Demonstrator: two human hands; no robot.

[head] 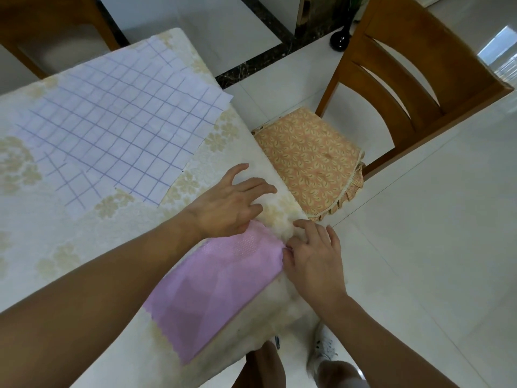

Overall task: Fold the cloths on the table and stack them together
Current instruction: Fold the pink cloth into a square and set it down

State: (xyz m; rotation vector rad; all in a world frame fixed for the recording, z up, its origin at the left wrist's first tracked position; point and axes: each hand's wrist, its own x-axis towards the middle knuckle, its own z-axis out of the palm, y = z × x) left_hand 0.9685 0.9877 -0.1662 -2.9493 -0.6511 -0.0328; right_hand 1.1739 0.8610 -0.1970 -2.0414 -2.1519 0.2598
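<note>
- Nearest the camera, the person's knees and a white shoe [324, 350] show below the table edge, under the right forearm.
- The pink cloth [221, 287] lies flat on the table [42, 247] as a long strip, running from a zigzag-cut near end up to both hands at its far end. It sits close to the table's right edge.
- The right hand [314, 257] rests at the cloth's far right corner, palm down. Its thumb and forefinger meet at the cloth's edge there in a narrow pinch; whether they actually hold the fabric cannot be told.
- The left hand [232, 203] lies just left of and beyond the right hand, its heel on the cloth's far left corner. Its fingers are spread wide and flat on the floral table cover, gripping nothing.
- Between the two hands a small patch of bare table cover shows; the hands are near each other but apart.
- Beyond and left of the left hand, a white cloth with a blue grid [120, 127] lies spread open and unfolded, well apart from the pink one. One far corner of it overhangs the table's right edge.
- Right of the hands, off the table, stands a wooden chair [419, 88] with a peach patterned cushion [307, 163] just beside the table edge.
- A second chair [56, 32] stands at the table's far left.
</note>
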